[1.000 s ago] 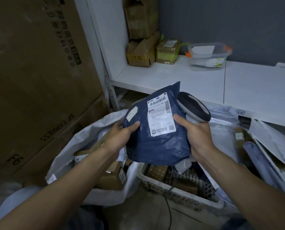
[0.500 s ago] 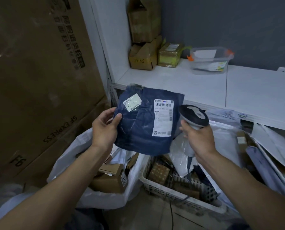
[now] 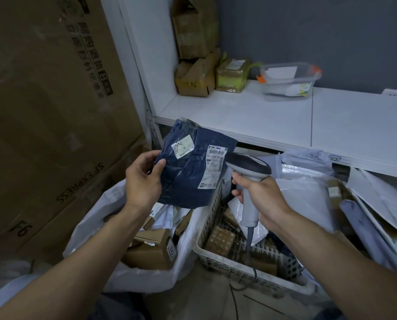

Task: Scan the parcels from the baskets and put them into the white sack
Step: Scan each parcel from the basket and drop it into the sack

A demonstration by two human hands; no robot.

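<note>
A dark blue parcel [image 3: 192, 179] is held up just above the basket's [image 3: 212, 265] left edge, its label [image 3: 213, 168] facing us. The left hand [image 3: 144, 181] pinches its left edge, thumb in front. The right hand [image 3: 265, 199] is wrapped round the handle of a scanner [image 3: 248, 168], whose head nearly touches the label. This looks like the scanning step (no beam shows). Next, I judge, the parcel goes into the white sack [image 3: 95, 218] left of the basket, already holding boxes [image 3: 151, 252]. A shelf [image 3: 262, 116] overhangs behind the basket, and the scanner's cord [image 3: 253, 264] hangs across it and might snag.
</note>
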